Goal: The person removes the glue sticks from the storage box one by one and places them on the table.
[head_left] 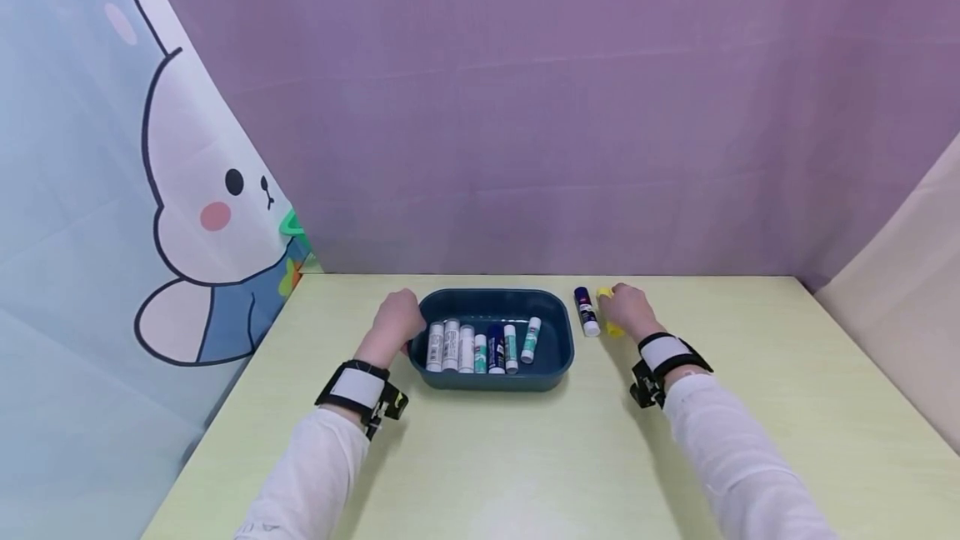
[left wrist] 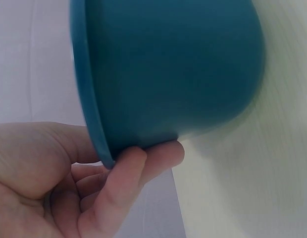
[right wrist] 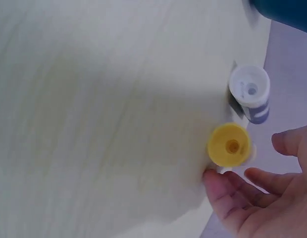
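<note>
A dark teal plastic basin [head_left: 487,383] stands on the table with several glue sticks [head_left: 497,350] in it, mostly white, some with green labels and one dark blue. My left hand [head_left: 393,325] pinches the basin's left end, thumb over the rim and fingertips against the outer wall in the left wrist view. To the basin's right lies a dark blue glue stick with a white end [head_left: 586,311]. Beside it lies a yellow glue stick [right wrist: 229,145]. My right hand [right wrist: 265,198] is around the yellow stick, fingertips right by its side and thumb held apart from it.
The pale wooden table [head_left: 502,457] ends at its back edge just beyond the basin, where a purple curtain [head_left: 510,123] hangs. A curtain with a cartoon rabbit [head_left: 202,223] covers the left side. A small green object [head_left: 292,224] shows at the back left corner.
</note>
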{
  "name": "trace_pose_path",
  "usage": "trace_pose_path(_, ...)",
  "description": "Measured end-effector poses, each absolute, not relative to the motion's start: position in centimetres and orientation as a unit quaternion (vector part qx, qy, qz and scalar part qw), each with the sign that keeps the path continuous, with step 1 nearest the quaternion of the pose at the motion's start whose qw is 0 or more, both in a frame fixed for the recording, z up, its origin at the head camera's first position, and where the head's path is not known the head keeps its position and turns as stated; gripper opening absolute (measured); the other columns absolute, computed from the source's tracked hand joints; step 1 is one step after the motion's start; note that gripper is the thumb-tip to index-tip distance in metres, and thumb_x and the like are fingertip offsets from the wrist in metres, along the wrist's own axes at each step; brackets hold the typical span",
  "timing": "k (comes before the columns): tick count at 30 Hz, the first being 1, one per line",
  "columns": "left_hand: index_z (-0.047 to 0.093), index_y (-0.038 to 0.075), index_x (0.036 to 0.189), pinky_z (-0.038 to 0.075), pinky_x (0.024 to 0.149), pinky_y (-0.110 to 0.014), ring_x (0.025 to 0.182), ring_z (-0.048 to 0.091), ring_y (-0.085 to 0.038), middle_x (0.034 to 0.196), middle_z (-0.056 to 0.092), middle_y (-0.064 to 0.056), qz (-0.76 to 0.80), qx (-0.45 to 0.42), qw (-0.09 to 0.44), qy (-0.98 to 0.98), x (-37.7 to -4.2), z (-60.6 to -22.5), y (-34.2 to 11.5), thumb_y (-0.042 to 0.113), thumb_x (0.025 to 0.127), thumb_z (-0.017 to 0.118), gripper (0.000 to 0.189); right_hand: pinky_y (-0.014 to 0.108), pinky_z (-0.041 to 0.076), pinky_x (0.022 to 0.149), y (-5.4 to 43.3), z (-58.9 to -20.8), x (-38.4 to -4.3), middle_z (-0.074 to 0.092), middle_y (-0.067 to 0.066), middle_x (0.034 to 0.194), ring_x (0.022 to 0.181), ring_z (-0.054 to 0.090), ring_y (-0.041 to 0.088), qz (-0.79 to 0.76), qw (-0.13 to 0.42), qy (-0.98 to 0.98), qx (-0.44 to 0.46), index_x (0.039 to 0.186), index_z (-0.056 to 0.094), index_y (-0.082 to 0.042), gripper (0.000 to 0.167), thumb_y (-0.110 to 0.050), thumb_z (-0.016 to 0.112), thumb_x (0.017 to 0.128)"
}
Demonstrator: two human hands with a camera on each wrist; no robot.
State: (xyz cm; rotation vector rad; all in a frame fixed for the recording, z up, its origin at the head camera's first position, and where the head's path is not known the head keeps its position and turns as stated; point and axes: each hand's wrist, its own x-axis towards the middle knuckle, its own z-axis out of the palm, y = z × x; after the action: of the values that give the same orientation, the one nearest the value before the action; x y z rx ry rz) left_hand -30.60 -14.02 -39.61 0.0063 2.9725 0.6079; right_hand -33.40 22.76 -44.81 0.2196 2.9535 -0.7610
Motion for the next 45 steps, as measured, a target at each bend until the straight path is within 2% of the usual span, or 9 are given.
trace_pose_path(4,0.060,-0.010,0.097,0.049,0.036,-0.026,0.039,0.059,-0.020,0.091,0.065,-0.027,0.200,0.000,0.056,0.978,-30.6,-39.7,-14.0,-0.003,0.085,0.055,0.014,0.048,0.046,0.092,23.0,-44.1,-33.0,0.042,0.039,0.132,0.104,0.053,0.042,-0.258,0.044,0.964,0.047,0.139,0.028,0.015,0.062,-0.032,0.038,0.099)
trace_pose_path(8,0.061,-0.010,0.096,0.049,0.036,-0.026,0.039,0.059,-0.020,0.093,0.065,-0.027,0.198,0.002,0.055,0.979,-30.5,-39.6,-14.1,-0.003,0.085,0.055,0.014,0.060,0.028,0.108,23.0,-42.7,-32.6,0.022,0.039,0.144,0.130,0.026,0.054,-0.268,0.031,0.962,0.038,0.147,0.012,0.008,0.074,-0.041,0.039,0.099)
trace_pose_path(11,0.061,-0.009,0.094,0.049,0.036,-0.026,0.039,0.059,-0.020,0.093,0.065,-0.027,0.197,0.003,0.054,0.979,-30.5,-39.5,-14.1,-0.003,0.085,0.055,0.013,0.069,0.021,0.106,22.9,-41.4,-32.3,0.009,0.034,0.150,0.134,0.012,0.057,-0.267,0.002,0.963,0.035,0.150,0.004,-0.001,0.079,-0.047,0.040,0.097)
trace_pose_path(16,0.062,-0.009,0.094,0.049,0.036,-0.026,0.039,0.059,-0.020,0.092,0.066,-0.027,0.201,0.005,0.055,0.978,-30.3,-39.3,-14.1,-0.003,0.086,0.054,0.013,0.080,0.008,0.098,22.4,-38.9,-31.8,-0.004,0.026,0.155,0.136,0.001,0.057,-0.260,-0.059,0.964,0.024,0.152,0.001,-0.014,0.083,-0.055,0.044,0.093)
trace_pose_path(24,0.061,-0.010,0.095,0.049,0.036,-0.027,0.038,0.059,-0.021,0.090,0.065,-0.027,0.205,0.001,0.053,0.977,-30.3,-39.4,-14.2,-0.003,0.085,0.054,0.013,0.080,-0.004,0.098,19.3,-35.7,-30.1,-0.012,0.016,0.157,0.139,-0.012,0.049,-0.230,-0.088,0.969,-0.013,0.152,-0.002,-0.028,0.085,-0.059,0.047,0.090)
trace_pose_path(29,0.061,-0.010,0.096,0.049,0.036,-0.026,0.038,0.058,-0.020,0.094,0.065,-0.029,0.194,0.007,0.053,0.980,-30.4,-39.5,-14.2,-0.002,0.085,0.054,0.015,0.079,-0.005,0.100,17.0,-35.0,-29.0,-0.010,0.014,0.158,0.141,-0.012,0.046,-0.198,-0.094,0.974,-0.048,0.152,-0.002,-0.031,0.088,-0.062,0.049,0.088)
trace_pose_path(37,0.061,-0.011,0.099,0.049,0.036,-0.026,0.039,0.059,-0.019,0.097,0.065,-0.029,0.200,0.002,0.057,0.978,-30.4,-39.4,-14.1,-0.002,0.086,0.055,0.017,0.075,0.001,0.104,13.4,-34.7,-27.0,-0.004,0.016,0.158,0.142,-0.006,0.045,-0.183,-0.080,0.976,-0.085,0.152,-0.002,-0.029,0.094,-0.065,0.052,0.085)
trace_pose_path(42,0.061,-0.010,0.095,0.049,0.036,-0.026,0.038,0.059,-0.020,0.092,0.066,-0.028,0.203,0.004,0.054,0.978,-30.3,-39.3,-14.0,-0.002,0.086,0.055,0.014,0.071,0.011,0.107,11.5,-35.5,-26.0,0.006,0.019,0.157,0.141,0.006,0.047,-0.178,-0.073,0.976,-0.106,0.153,0.002,-0.024,0.093,-0.059,0.056,0.086)
trace_pose_path(45,0.061,-0.009,0.092,0.049,0.036,-0.026,0.038,0.058,-0.020,0.087,0.066,-0.026,0.204,0.007,0.053,0.978,-30.3,-39.2,-13.9,-0.002,0.086,0.055,0.012,0.066,0.021,0.108,10.8,-36.4,-25.8,0.011,0.020,0.156,0.140,0.015,0.046,-0.177,-0.064,0.976,-0.110,0.153,0.003,-0.021,0.094,-0.057,0.057,0.086)
